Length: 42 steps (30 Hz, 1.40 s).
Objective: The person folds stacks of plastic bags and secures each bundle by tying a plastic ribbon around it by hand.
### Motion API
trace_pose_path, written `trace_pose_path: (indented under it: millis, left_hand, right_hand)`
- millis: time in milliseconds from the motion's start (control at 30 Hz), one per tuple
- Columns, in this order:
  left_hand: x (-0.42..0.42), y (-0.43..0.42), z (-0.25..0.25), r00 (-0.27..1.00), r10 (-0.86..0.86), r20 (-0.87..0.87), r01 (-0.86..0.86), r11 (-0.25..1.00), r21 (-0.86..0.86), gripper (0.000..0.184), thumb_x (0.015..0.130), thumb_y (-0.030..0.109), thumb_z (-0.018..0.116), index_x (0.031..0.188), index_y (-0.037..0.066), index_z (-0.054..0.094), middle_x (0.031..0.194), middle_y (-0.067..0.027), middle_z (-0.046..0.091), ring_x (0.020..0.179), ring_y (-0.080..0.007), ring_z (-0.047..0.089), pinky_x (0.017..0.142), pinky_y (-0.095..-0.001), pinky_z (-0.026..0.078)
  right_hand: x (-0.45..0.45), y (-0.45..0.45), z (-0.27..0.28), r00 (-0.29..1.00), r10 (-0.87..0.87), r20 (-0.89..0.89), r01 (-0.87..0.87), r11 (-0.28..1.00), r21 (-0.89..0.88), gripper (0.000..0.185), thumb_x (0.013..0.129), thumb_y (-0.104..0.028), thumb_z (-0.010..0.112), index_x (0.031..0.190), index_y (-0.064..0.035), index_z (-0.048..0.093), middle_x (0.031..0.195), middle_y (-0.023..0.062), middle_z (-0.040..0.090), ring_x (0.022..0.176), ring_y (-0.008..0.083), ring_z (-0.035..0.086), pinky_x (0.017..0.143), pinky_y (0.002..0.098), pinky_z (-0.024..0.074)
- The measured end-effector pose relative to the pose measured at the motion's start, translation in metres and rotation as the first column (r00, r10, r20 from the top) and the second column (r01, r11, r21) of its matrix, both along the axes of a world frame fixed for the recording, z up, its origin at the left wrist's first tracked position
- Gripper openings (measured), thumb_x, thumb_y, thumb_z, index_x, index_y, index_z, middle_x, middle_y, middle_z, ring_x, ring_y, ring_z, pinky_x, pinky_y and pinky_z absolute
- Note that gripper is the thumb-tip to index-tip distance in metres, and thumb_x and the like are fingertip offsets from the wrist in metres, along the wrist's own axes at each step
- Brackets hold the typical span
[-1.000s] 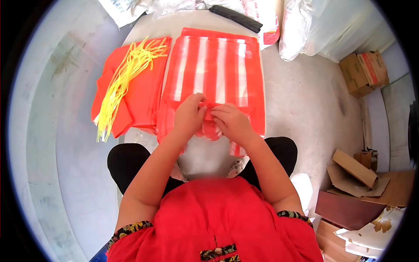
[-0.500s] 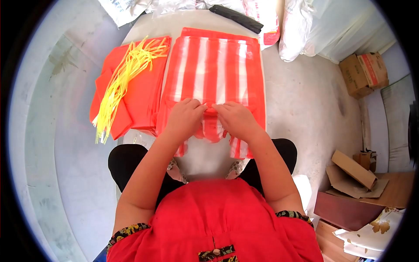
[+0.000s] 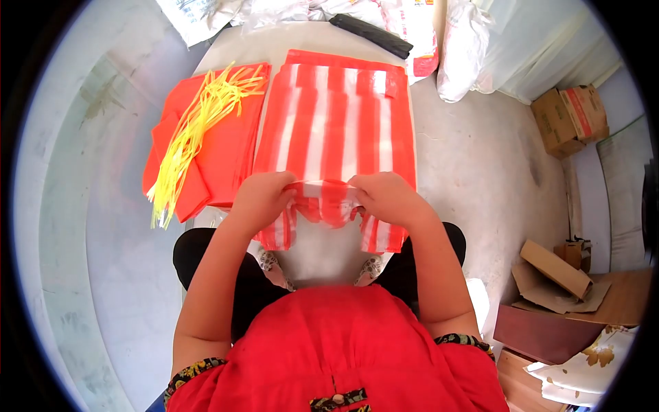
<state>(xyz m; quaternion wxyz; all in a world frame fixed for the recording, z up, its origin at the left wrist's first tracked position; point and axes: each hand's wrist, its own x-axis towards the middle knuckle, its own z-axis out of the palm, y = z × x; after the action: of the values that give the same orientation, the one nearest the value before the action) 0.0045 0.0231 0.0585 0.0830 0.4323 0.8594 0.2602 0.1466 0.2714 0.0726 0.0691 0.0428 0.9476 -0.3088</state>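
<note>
A red-and-white striped plastic bag (image 3: 334, 123) lies flat in front of me, on top of other red plastic sheets. Its near end has two handle strips hanging over the table's front edge. My left hand (image 3: 266, 198) pinches the bag's near edge on the left, fingers closed. On the right, my right hand (image 3: 386, 196) grips the same edge in the same way. Between them the edge is drawn out, with a crumpled, see-through red part hanging below. Left of the bag is a stack of plain orange-red sheets (image 3: 233, 141), topped by a bundle of yellow strips (image 3: 195, 134).
The pale table (image 3: 268, 42) carries a black rolled item (image 3: 371, 36) at its far edge, near white plastic sacks (image 3: 465, 48). Cardboard boxes (image 3: 570, 120) stand on the floor to the right, with opened cardboard (image 3: 556, 278) closer by.
My hands have moved apart and slightly toward me, from nearly touching at the middle. The bag's edge now stretches between them, and its stripes lie closer together.
</note>
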Motion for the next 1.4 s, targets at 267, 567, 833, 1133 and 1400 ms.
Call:
trace_pose_path:
  millis: [267,567,833,1133,1400]
  left_hand:
    - [-0.013,-0.014,-0.013,0.945,0.160,0.285,-0.210,0.966,0.154,0.034,0.094,0.015,0.072,0.126,0.006,0.064,0.086,-0.0053,0.065,0.079,-0.0165,0.063,0.076,-0.0314,0.053]
    - [-0.020,0.004,-0.042,0.938,0.268,0.221,-0.316,0.924,0.217,0.020,0.097,0.017,0.067,0.112,0.004,0.064,0.089,-0.0143,0.069,0.085,-0.0319,0.069,0.077,-0.0392,0.054]
    - [-0.015,0.006,-0.038,0.947,0.288,0.144,-0.307,0.941,0.139,0.016,0.094,0.015,0.068,0.098,0.002,0.059,0.091,-0.0158,0.065,0.084,-0.0345,0.067,0.076,-0.0428,0.054]
    - [0.010,-0.014,-0.016,0.990,0.123,-0.067,-0.118,0.991,0.068,0.043,0.079,0.006,0.077,0.121,0.007,0.068,0.130,-0.0177,0.054,0.097,-0.0402,0.067,0.083,-0.0459,0.056]
    - [0.004,-0.025,-0.025,0.978,0.110,-0.179,-0.079,0.982,0.171,0.036,0.077,-0.006,0.071,0.111,0.005,0.072,0.119,-0.0149,0.060,0.102,-0.0380,0.066,0.086,-0.0437,0.055]
  right_hand:
    - [-0.030,0.023,-0.011,0.991,-0.039,0.131,0.046,0.998,-0.049,0.029,0.098,-0.028,0.056,0.096,-0.0013,0.067,0.088,0.0207,0.068,0.083,0.0371,0.065,0.078,0.0454,0.0515]
    - [-0.024,0.019,-0.045,0.964,-0.201,-0.176,0.215,0.974,0.067,0.024,0.095,-0.025,0.063,0.104,-0.0050,0.072,0.101,0.0156,0.070,0.098,0.0344,0.066,0.084,0.0446,0.0529]
    - [0.038,0.012,-0.048,0.871,0.091,-0.482,-0.004,0.984,0.179,0.037,0.082,-0.006,0.075,0.119,-0.0057,0.070,0.129,0.0082,0.066,0.122,0.0321,0.058,0.099,0.0426,0.0511]
    - [0.060,0.023,-0.070,0.844,-0.048,-0.534,0.159,0.974,0.164,0.042,0.081,0.000,0.067,0.123,-0.0031,0.066,0.139,0.0137,0.063,0.130,0.0371,0.056,0.105,0.0437,0.0505]
    - [0.074,0.027,-0.024,0.919,-0.122,-0.374,0.177,0.977,0.118,0.031,0.086,0.001,0.068,0.117,-0.0015,0.071,0.123,0.0093,0.073,0.121,0.0299,0.066,0.099,0.0377,0.0552]
